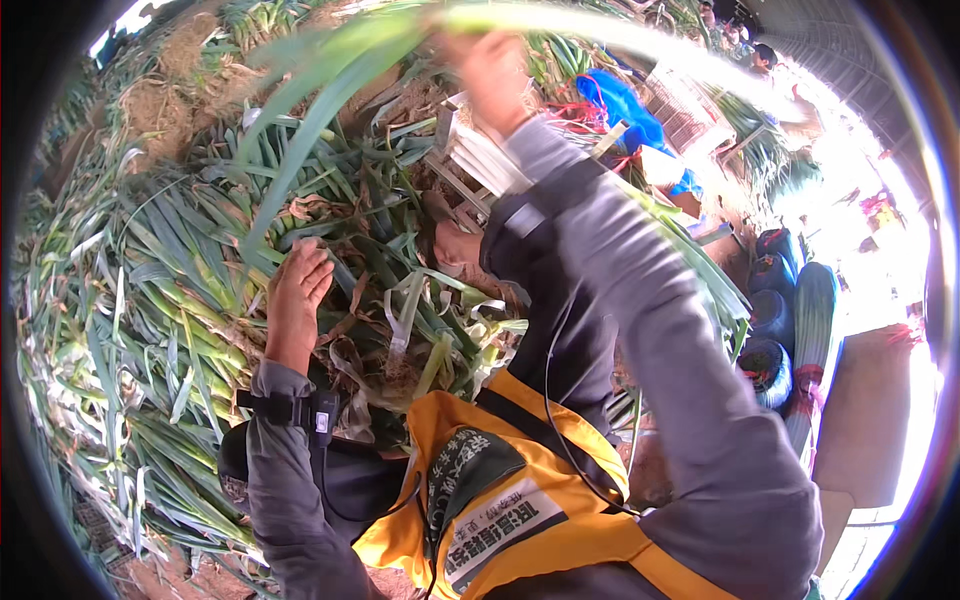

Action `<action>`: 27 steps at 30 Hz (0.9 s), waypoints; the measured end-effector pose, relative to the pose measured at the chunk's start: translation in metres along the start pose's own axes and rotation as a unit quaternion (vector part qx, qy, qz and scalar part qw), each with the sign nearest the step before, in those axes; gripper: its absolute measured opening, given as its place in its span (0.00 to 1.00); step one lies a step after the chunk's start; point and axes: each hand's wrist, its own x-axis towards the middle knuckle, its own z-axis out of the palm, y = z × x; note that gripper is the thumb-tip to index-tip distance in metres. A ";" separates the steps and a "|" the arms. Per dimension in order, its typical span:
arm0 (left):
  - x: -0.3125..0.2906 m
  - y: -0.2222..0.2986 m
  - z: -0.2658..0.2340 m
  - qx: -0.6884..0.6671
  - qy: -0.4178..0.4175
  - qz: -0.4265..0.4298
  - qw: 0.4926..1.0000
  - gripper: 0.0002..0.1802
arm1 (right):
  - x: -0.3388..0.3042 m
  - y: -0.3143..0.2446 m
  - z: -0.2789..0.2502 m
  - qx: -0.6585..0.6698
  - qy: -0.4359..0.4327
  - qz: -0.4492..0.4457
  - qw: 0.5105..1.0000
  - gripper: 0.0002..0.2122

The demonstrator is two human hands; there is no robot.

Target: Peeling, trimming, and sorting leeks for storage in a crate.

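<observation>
My right hand point(490, 80) is raised at the top of the view, closed round a long leek point(560, 20). The leek is blurred by motion; its pale stalk stretches to the right and its green leaves droop to the left. Lower down, my left hand point(298, 290) holds nothing that I can see, with its fingers extended and slightly curved. It hovers over a broad heap of leeks point(180, 270), close to a hanging leaf tip. Under my right forearm, white leek stalks point(485, 160) lie side by side near a slatted frame.
Stripped leaves point(400, 320) lie between my legs. Dark, round-ended bundles point(770, 310) and a long green bundle point(815, 330) are at the right. A bright blue sheet point(625, 110) lies beyond the frame, near a crate point(690, 105). Another person point(765, 60) is far off at the upper right.
</observation>
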 end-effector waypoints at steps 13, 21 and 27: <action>0.101 -0.023 0.002 0.148 0.067 -0.032 0.986 0.23 | 0.029 0.039 -0.455 -0.666 -0.390 0.045 0.635 0.18; 0.183 -0.043 0.199 0.418 -0.154 0.190 0.875 0.20 | -0.121 0.110 -0.422 -0.532 -0.579 0.285 0.548 0.14; 0.243 -0.093 0.311 0.527 -0.284 0.297 0.744 0.26 | -0.146 0.167 -0.375 -0.451 -0.537 0.322 0.637 0.15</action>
